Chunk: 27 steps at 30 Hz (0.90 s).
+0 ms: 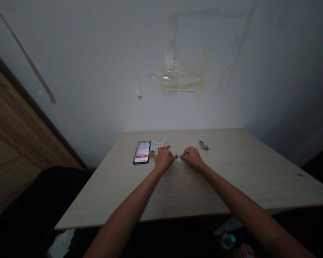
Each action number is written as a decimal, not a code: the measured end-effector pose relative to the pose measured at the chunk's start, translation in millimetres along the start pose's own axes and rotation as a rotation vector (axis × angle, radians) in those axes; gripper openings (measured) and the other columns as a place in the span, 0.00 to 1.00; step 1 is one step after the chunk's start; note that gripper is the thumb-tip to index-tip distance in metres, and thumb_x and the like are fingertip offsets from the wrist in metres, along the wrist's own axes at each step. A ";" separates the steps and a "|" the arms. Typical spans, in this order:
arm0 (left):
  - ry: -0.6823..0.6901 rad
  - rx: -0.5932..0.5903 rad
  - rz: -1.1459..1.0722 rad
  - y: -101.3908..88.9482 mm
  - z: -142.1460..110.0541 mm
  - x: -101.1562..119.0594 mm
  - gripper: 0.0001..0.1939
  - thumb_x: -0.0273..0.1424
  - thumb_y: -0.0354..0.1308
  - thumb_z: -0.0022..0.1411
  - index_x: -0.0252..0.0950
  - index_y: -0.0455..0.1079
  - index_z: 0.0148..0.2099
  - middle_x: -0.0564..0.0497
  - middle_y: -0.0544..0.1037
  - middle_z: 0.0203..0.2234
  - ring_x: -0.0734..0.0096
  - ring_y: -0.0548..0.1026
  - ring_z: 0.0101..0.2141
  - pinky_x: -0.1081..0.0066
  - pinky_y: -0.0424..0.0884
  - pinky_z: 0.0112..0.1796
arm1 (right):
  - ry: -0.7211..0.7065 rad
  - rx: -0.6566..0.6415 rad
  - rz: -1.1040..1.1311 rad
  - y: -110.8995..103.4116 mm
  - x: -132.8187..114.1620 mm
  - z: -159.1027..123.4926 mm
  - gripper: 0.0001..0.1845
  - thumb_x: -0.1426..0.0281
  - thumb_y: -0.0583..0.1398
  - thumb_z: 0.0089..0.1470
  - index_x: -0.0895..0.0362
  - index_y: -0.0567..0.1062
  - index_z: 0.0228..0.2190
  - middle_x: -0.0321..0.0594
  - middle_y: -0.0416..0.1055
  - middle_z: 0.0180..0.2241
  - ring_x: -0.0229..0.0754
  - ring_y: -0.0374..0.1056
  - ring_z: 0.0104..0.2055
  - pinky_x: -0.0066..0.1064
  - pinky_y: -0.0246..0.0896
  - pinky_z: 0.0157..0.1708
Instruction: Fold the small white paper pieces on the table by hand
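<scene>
My left hand (163, 159) rests on the pale wood-grain table (239, 179), its fingers reaching right towards a small white piece (178, 159) with a dark bit at its edge. My right hand (193, 158) lies just right of that piece, with its fingertips at or very near it. At this size, I cannot tell whether either hand grips it. A printed card (158, 144) lies under and beyond my left fingers. Left of the card is a black smartphone (141, 152) with a lit screen. A small shiny wrapper (203, 145) lies beyond my right hand.
The table's far side meets a white wall (177, 107) marked with old tape. A wooden panel (13, 122) stands to the left. Dark, unclear items lie below the table's front edge at lower right.
</scene>
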State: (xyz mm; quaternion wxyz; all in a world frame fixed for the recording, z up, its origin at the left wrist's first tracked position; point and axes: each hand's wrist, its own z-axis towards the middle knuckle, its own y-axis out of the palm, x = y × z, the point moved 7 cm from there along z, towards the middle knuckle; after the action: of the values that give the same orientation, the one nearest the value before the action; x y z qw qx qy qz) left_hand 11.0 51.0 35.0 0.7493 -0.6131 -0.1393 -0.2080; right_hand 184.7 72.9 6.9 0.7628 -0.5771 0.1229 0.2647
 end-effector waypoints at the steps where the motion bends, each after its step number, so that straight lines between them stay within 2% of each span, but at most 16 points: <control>1: -0.004 -0.001 -0.004 -0.3 -0.5 0.0 0.07 0.38 0.63 0.57 0.41 0.78 0.31 0.55 0.67 0.62 0.54 0.57 0.63 0.40 0.42 0.62 | 0.004 0.000 0.000 -0.1 -0.2 0.0 0.11 0.60 0.66 0.50 0.56 0.81 0.29 0.46 0.72 0.42 0.48 0.62 0.50 0.36 0.53 0.50; 10: -0.014 0.012 -0.030 -0.5 0.1 -0.8 0.07 0.38 0.65 0.55 0.42 0.78 0.29 0.54 0.69 0.61 0.54 0.58 0.62 0.41 0.40 0.63 | 0.048 -0.002 0.005 -0.4 -0.9 -0.6 0.11 0.61 0.66 0.49 0.57 0.81 0.29 0.47 0.71 0.43 0.50 0.62 0.50 0.36 0.54 0.51; 27: -0.011 -0.017 0.009 2.3 1.0 2.4 0.07 0.38 0.63 0.56 0.41 0.78 0.30 0.53 0.68 0.62 0.54 0.57 0.63 0.43 0.42 0.63 | 0.040 -0.006 0.010 -3.0 -4.5 -2.3 0.11 0.61 0.66 0.49 0.57 0.81 0.29 0.47 0.71 0.43 0.49 0.63 0.50 0.35 0.54 0.51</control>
State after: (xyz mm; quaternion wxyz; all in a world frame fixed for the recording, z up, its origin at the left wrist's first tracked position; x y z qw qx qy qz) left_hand 14.2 52.0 34.3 0.7442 -0.6212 -0.1388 -0.2023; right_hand 182.9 69.0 10.9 0.7572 -0.5838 0.1401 0.2573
